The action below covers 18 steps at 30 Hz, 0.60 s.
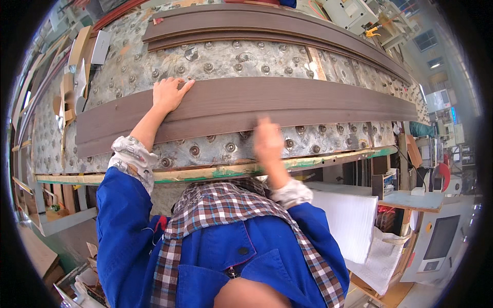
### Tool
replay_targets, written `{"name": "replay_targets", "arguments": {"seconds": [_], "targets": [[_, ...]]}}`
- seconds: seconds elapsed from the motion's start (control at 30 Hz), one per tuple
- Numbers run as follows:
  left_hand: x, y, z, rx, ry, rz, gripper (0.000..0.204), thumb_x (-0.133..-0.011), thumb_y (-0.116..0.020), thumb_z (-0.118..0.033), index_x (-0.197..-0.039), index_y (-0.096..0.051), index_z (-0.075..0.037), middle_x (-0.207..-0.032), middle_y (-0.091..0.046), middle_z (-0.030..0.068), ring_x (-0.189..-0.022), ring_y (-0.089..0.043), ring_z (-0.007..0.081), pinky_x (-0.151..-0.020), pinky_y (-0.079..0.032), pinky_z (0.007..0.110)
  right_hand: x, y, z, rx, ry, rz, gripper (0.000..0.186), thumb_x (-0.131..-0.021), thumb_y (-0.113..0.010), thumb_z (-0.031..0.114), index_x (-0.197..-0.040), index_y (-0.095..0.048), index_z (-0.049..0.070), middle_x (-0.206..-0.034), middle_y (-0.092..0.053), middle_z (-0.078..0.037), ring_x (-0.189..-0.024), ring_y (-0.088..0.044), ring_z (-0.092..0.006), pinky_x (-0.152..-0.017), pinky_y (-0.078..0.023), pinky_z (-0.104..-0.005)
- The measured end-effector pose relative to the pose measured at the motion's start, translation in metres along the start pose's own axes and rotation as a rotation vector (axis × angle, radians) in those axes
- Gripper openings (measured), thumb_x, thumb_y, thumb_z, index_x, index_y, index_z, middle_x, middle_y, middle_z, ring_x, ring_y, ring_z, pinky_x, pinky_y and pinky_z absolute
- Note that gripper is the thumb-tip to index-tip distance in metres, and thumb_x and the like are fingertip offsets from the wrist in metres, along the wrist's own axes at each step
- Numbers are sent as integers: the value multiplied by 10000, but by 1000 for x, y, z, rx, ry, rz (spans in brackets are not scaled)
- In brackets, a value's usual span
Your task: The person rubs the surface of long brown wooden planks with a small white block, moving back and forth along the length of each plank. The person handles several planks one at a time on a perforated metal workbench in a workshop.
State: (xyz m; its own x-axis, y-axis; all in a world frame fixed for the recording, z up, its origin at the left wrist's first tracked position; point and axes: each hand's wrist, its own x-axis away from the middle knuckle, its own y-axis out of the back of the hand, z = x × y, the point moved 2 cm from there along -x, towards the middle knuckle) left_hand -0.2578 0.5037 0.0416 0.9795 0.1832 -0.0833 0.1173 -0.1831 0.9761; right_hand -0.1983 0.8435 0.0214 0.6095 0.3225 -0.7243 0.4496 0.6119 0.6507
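A long dark brown wood-grain board (pixel 308 97) with a lengthwise groove lies across the metal worktable. My left hand (pixel 169 94) rests on its left part, thumb spread away from the fingers, fingertips at the far edge. My right hand (pixel 268 141) is smeared by motion at the near edge of the board, around its middle. Its fingers are too blurred to show whether they hold anything.
Roller balls stud the metal tabletop (pixel 218 154), which has a green-edged front rail (pixel 215 173). More brown boards (pixel 246 23) lie stacked at the back. Cardboard pieces (pixel 67 97) stand at the left; white foam sheets (pixel 344 220) lie below right.
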Motion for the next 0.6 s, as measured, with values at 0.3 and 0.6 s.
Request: {"name": "replay_targets", "arguments": {"seconds": [0.3, 0.6], "targets": [[-6, -9, -8, -29, -41, -16, 595, -929, -395, -633, -1109, -693, -150, -1072, -658, 98, -1055, -580, 285, -922, -374, 423, 37, 66, -175, 368, -411, 24, 307, -919, -536, 104, -1206, -583, 7, -944, -593, -165, -836, -595, -362, -725, -501, -435], [-2, -6, -6, -13, -39, -31, 574, -927, -408, -625, -1089, -692, -153, -1075, -656, 99, -1062, -573, 276, -922, -370, 427, -2, -64, 131, -189, -34, 156, 541, -775, -607, 58, -1304, -513, -10, -838, -533, -80, -723, -578, -240, -592, -514, -337]]}}
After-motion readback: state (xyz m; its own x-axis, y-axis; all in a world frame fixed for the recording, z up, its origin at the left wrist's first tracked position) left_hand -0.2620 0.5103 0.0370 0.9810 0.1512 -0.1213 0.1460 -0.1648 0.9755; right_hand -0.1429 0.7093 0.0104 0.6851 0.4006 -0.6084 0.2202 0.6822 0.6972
